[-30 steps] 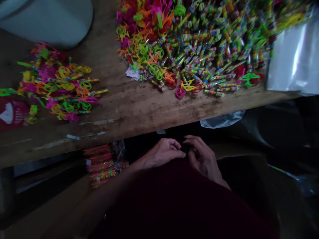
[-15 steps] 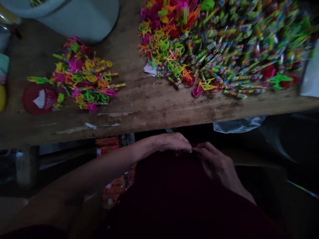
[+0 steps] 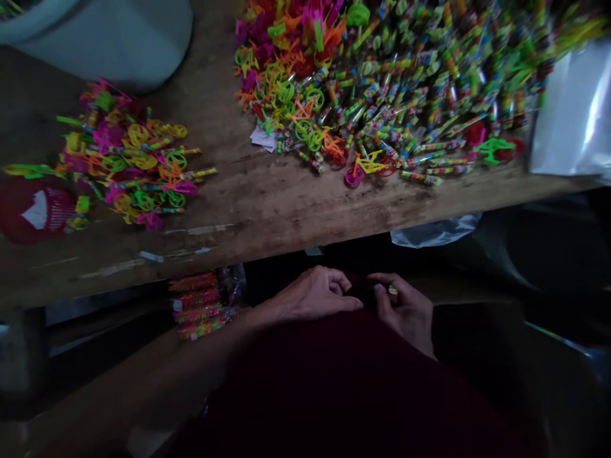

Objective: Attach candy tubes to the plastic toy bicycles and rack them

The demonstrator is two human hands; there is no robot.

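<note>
Both of my hands are at my lap, just under the table's front edge and in front of my dark red shirt (image 3: 348, 375). My right hand (image 3: 408, 312) is closed, and the yellowish end of a small striped tube (image 3: 393, 291) shows between its fingers; the rest of it is hidden. My left hand (image 3: 319, 294) is half curled beside it, thumb and fingertips apart, with nothing visible between them. On the table lie a big heap of striped candy tubes (image 3: 382, 95) with plastic toy bicycles (image 3: 372, 163) and a smaller pile of similar toys (image 3: 138, 159).
A pale bucket (image 3: 128, 44) stands at the back left of the wooden table (image 3: 267, 210). A red round lid-like piece (image 3: 19, 213) lies left, a white plastic bag (image 3: 568, 121) right. Below the edge are packed colourful bundles (image 3: 198, 299) and a clear plastic bag (image 3: 434, 232).
My hands have moved apart slightly, and the striped tube's end now shows in the right one. My left thumb has come away from its fingers. The view has shifted right.
</note>
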